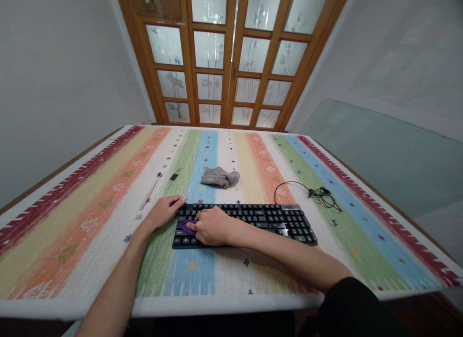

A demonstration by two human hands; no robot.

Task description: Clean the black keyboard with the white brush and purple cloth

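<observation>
Shut tight, the grip of the right hand (213,226) holds a small purple thing (185,226) and presses it on the keys. Only a bit of purple peeks out past the fingers, so I cannot tell what it is. The keyboard (267,217) is black, long and flat, and lies on the stripy counter (90,221) close to the person. The left hand (164,211) has a loose, wide grip, with its fingers resting on the keyboard's corner at 9 o'clock. A crumpled grey cloth (220,177) lies at 12 o'clock from the keyboard. A black cable (321,193) curls at 2 o'clock.
</observation>
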